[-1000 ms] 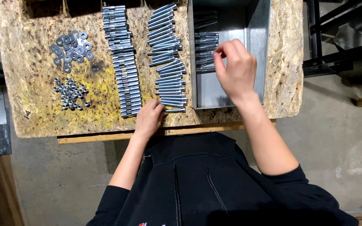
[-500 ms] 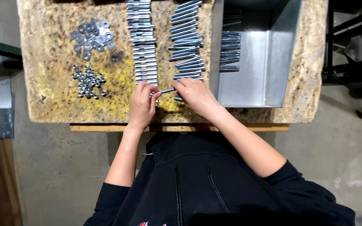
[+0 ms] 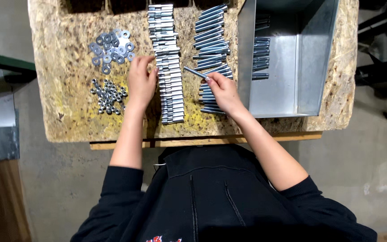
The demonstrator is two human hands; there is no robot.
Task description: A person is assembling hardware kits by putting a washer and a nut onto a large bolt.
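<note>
My right hand point(image 3: 222, 92) holds a long steel bolt point(image 3: 195, 72) by one end, its shaft pointing up and left over the gap between two rows. The hand rests over a row of bare bolts point(image 3: 211, 40). My left hand point(image 3: 140, 80) lies on the chipboard table point(image 3: 68, 116), fingers up, just left of a row of assembled bolts point(image 3: 169, 62) and right of a heap of small nuts point(image 3: 108, 95). A heap of washers point(image 3: 111, 47) lies above the nuts.
An open grey metal bin point(image 3: 292, 89) stands at the table's right, with a few bolts point(image 3: 260, 58) stacked along its left wall. A wooden batten point(image 3: 202, 141) edges the table's near side. Concrete floor surrounds the table.
My right hand left the metal bin, came to the table's near edge by the left hand, and now holds one bolt. My left hand moved up and left toward the washers.
</note>
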